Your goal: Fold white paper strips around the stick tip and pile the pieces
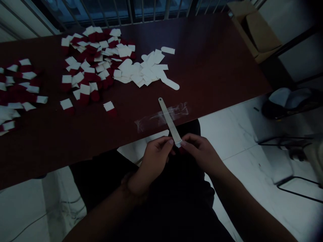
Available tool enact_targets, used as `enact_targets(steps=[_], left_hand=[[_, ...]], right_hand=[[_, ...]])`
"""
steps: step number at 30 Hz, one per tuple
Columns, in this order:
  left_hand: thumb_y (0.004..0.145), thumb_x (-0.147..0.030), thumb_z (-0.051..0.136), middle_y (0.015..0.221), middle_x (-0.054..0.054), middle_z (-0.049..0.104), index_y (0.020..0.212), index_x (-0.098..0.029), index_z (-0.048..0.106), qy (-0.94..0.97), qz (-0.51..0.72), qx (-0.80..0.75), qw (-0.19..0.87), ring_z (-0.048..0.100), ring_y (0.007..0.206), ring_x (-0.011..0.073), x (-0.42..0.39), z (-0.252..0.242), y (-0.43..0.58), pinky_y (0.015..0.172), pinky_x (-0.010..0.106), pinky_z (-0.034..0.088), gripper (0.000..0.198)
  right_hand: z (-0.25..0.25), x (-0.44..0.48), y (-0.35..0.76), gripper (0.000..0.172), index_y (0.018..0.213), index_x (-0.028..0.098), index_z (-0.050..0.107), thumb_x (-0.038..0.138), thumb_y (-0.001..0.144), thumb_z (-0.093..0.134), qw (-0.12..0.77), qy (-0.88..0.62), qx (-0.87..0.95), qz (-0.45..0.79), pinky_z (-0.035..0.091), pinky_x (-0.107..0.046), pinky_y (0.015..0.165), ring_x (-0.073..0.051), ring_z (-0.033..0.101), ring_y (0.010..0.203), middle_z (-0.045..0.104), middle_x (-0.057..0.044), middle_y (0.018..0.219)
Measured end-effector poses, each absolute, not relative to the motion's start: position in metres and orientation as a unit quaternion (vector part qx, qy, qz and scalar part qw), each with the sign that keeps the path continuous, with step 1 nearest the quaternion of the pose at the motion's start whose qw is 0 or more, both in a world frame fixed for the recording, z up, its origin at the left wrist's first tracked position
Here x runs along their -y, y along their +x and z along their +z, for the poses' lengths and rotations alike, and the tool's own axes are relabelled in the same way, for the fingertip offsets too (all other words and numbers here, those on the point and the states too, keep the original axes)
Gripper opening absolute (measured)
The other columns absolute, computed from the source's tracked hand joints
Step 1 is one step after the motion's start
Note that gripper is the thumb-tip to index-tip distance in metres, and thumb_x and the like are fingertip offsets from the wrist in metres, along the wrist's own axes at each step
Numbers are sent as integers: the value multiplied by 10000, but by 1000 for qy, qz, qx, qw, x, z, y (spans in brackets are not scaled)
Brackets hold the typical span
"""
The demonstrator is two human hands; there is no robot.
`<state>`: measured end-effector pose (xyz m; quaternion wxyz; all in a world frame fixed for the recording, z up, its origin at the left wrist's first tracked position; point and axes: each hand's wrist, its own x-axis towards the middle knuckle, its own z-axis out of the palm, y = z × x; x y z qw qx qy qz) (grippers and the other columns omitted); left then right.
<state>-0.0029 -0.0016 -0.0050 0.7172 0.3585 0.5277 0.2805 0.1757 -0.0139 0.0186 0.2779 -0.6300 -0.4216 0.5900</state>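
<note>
A flat, pale strip (169, 121) with a hole at its far end is taped to the table and juts past the front edge towards me. At its near end, my left hand (156, 154) and my right hand (199, 151) pinch the two sides of a small red pouch with a white cuff (178, 144). The cuff sits around or against the strip's end; I cannot tell which. Most of the pouch is dark and hidden by the fingers. Clear tape (180, 110) crosses the strip.
On the dark red table (214, 67) lies a heap of small red pouches with white cuffs (94, 60). Beside it is a pile of white round-ended cards (143, 70). More red-and-white pieces (21, 87) lie far left. A cardboard box (259, 33) stands at the right end.
</note>
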Motion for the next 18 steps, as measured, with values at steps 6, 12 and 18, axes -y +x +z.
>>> enact_targets(steps=[6, 12, 18], left_hand=[[892, -449, 731, 646, -10, 620, 884, -195, 751, 388, 299, -541, 684, 475, 514, 97, -1, -5, 1, 480, 237, 359, 255], [929, -524, 665, 675, 6, 629, 832, -172, 725, 334, 333, -522, 711, 479, 521, 88, -8, -10, 0, 479, 223, 341, 370], [865, -510, 764, 638, -29, 588, 920, -173, 748, 313, 343, -526, 713, 420, 484, 64, -3, -13, 3, 455, 195, 303, 342]], right_hand=[[16, 8, 174, 219, 840, 209, 667, 405, 932, 699, 292, -624, 413, 596, 439, -281, 662, -141, 554, 695, 632, 18, 757], [20, 0, 176, 274, 834, 209, 699, 435, 972, 628, 295, -630, 418, 584, 431, -287, 661, -144, 537, 684, 605, 14, 726], [20, -6, 171, 248, 791, 201, 677, 414, 916, 699, 285, -625, 429, 587, 433, -282, 659, -143, 553, 683, 634, 11, 735]])
